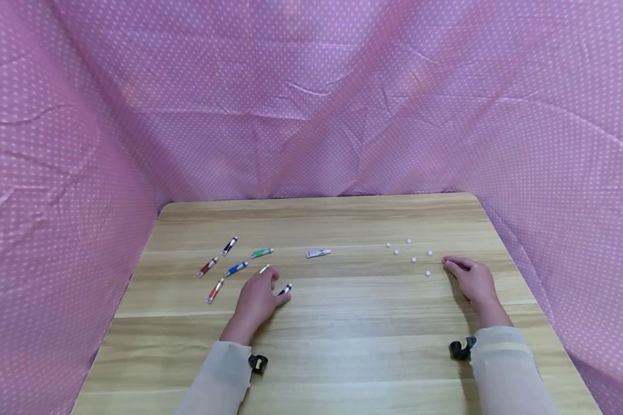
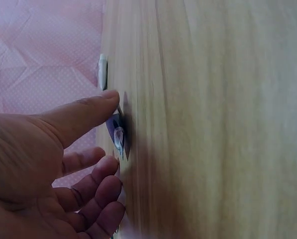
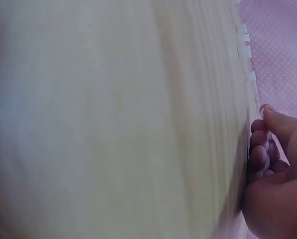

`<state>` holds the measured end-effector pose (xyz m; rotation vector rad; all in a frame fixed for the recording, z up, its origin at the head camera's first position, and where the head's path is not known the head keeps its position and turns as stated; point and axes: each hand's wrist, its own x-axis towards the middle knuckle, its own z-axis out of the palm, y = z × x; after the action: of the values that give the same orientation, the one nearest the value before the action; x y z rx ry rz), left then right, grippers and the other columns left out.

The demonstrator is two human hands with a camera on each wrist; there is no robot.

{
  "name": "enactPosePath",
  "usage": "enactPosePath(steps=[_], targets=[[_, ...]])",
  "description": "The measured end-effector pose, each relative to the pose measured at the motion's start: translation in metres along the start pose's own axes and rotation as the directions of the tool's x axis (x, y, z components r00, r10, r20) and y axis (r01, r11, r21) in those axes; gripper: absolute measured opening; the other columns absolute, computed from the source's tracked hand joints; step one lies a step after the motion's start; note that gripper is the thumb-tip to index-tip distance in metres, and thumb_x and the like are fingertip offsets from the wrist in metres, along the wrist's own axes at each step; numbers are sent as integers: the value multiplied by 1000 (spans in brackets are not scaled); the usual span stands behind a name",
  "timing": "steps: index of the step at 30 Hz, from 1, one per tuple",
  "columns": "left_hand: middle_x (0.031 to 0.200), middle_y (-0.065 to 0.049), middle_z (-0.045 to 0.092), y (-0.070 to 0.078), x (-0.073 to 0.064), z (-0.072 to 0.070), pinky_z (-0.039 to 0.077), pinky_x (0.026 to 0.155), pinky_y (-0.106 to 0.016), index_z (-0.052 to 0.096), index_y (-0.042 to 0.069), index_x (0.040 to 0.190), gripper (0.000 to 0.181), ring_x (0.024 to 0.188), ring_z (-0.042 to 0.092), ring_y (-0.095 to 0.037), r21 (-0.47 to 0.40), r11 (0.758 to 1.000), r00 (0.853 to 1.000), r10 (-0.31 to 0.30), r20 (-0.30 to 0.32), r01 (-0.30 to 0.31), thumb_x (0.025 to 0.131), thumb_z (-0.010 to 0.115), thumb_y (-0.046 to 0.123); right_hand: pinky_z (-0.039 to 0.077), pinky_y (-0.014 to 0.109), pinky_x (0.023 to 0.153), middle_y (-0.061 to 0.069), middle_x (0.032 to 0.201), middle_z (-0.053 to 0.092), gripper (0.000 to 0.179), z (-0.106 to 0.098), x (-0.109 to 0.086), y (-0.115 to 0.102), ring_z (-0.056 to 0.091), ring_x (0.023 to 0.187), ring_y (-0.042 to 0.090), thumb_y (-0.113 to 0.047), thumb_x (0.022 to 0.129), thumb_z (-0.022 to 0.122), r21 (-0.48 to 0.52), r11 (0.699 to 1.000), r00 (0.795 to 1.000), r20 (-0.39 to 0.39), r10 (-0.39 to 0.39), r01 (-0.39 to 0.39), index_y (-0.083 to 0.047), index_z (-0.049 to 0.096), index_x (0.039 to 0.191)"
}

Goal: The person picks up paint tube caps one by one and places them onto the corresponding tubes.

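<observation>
My left hand hovers low over the table among small paint tubes, fingers loosely bent and spread from the thumb. A dark paint tube lies by the thumb, which partly covers it in the left wrist view; whether they touch I cannot tell. Past the fingers peeks the pale end of another tube, mostly hidden. On the right side, my right hand rests on the table edge-down, fingers curled. Its thumb and forefinger pinch a small white cap, largely covered by the fingertips. Several white caps lie just left of it.
Left of the left hand lie purple, red, blue, orange and green tubes. A white tube lies mid-table. Pink dotted cloth surrounds the wooden table.
</observation>
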<state>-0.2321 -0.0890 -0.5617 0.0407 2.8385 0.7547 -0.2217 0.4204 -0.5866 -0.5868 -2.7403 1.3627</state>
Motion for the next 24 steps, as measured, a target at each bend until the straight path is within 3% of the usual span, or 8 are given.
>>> enactPosePath(steps=[3,10,17,21,24], targets=[[116,-10,71,-2,-2,1,57,94,-47,66,9,129,49,103,66,-26,-5,1000,1000,-3,-2,3,93,88,33,39,57,126,23,151,63,42,0,-1,-1,50,152,43,-32,111,65,6,1000,1000,-8,12,-12,-3,70,141],[101,-4,70,-4,-5,4,53,91,-44,71,14,103,23,96,61,-23,12,1000,1000,16,-17,-16,93,87,28,39,52,128,20,155,61,45,-2,-1,-1,49,155,38,-37,110,65,58,996,997,-31,75,-73,-6,70,142],[99,-3,68,-3,-7,6,52,91,-43,70,16,98,20,96,60,-23,7,1000,1000,9,-15,-9,94,86,27,44,42,125,14,155,63,45,-3,0,1,53,151,28,-38,110,65,102,988,993,-19,117,-114,-9,68,144],[99,-3,68,-4,-8,5,52,91,-43,69,15,99,21,95,60,-22,8,1000,1000,24,-15,-23,95,85,27,53,15,105,-7,137,75,44,-3,-1,2,65,124,1,-36,109,66,138,982,991,-19,130,-126,-11,69,144],[100,-3,68,-5,-9,6,52,90,-43,69,15,101,20,94,60,-21,-14,1000,1000,17,-8,-17,96,84,27,50,3,87,-26,114,75,44,-4,-1,4,59,102,-16,-33,110,66,212,968,990,-11,137,-132,-8,68,145]])
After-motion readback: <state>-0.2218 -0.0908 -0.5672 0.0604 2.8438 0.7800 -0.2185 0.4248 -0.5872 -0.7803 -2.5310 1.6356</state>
